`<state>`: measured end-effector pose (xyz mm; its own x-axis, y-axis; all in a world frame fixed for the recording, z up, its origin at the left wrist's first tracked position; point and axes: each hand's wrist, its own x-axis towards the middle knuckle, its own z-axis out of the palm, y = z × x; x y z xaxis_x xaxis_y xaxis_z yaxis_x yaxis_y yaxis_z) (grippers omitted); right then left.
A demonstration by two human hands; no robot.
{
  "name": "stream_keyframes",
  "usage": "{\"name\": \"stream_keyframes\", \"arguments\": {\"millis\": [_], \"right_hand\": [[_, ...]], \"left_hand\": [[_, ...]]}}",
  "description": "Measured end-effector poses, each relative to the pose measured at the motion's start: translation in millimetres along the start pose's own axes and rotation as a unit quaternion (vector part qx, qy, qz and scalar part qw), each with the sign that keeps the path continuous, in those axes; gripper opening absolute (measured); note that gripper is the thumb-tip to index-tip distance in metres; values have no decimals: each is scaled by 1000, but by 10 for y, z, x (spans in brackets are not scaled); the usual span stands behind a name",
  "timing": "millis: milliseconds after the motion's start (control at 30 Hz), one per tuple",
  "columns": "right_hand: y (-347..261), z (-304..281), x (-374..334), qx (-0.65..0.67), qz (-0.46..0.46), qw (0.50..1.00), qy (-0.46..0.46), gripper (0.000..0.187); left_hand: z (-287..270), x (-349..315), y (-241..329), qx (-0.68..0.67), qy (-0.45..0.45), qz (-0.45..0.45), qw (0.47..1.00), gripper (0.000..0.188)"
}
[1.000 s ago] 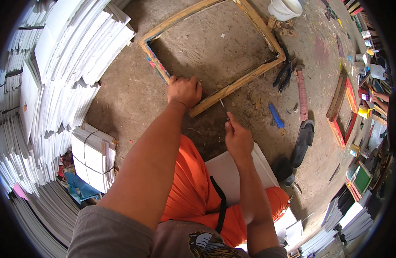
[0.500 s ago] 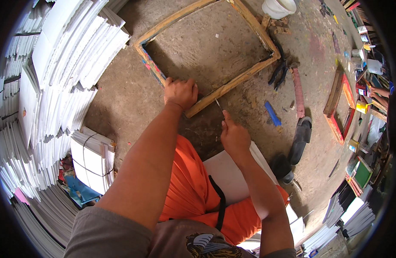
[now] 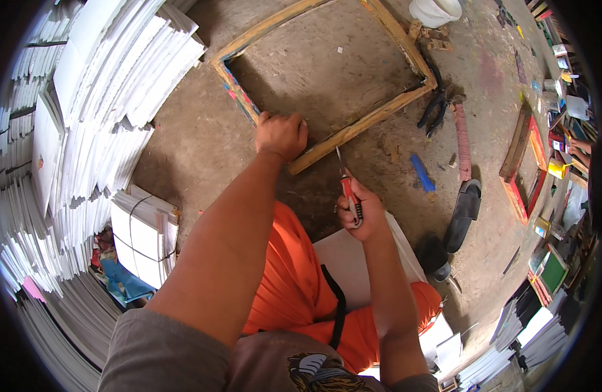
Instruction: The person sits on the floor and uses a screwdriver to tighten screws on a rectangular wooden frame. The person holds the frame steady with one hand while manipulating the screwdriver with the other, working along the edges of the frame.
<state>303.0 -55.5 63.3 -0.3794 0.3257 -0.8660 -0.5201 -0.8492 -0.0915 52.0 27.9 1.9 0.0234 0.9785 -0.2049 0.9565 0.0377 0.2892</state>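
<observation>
Left hand [image 3: 282, 136] clasped the wooden frame [image 3: 363, 127] near its corner; right hand [image 3: 368, 212] gripped a red-handled screwdriver [image 3: 347, 187], which was best aimed clear of the left.

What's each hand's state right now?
Left hand: closed over the near corner of the wooden frame.
Right hand: closed, holding a red-handled tool with a thin shaft.

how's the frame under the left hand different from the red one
The held frame looks bigger than the red frame. The held frame is mostly tan; the red frame has red sides. The left hand touches the held frame, not the red frame. Both have open middles.
</observation>
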Motion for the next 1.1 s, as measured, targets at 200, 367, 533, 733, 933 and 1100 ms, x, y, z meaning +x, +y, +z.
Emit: {"name": "stream_keyframes", "arguments": {"millis": [200, 367, 533, 733, 933, 1100], "right_hand": [[230, 97, -55, -107, -100, 988, 51, 46], [453, -22, -1, -547, -369, 730, 176, 40], [330, 211, -100, -620, -321, 689, 196, 41], [329, 198, -51, -625, -317, 684, 202, 40], [342, 173, -32, -648, -353, 643, 206, 40], [309, 230, -67, -639, -313, 672, 208, 41]], "left_hand": [[103, 11, -43, -8, 45, 8, 999, 27], [84, 19, -4, -4, 50, 8, 999, 27], [82, 15, -39, -16, 45, 4, 999, 26], [90, 17, -37, -22, 43, 4, 999, 25], [91, 21, -38, -23, 48, 9, 999, 25], [48, 3, -17, -23, 49, 3, 999, 25]]}}
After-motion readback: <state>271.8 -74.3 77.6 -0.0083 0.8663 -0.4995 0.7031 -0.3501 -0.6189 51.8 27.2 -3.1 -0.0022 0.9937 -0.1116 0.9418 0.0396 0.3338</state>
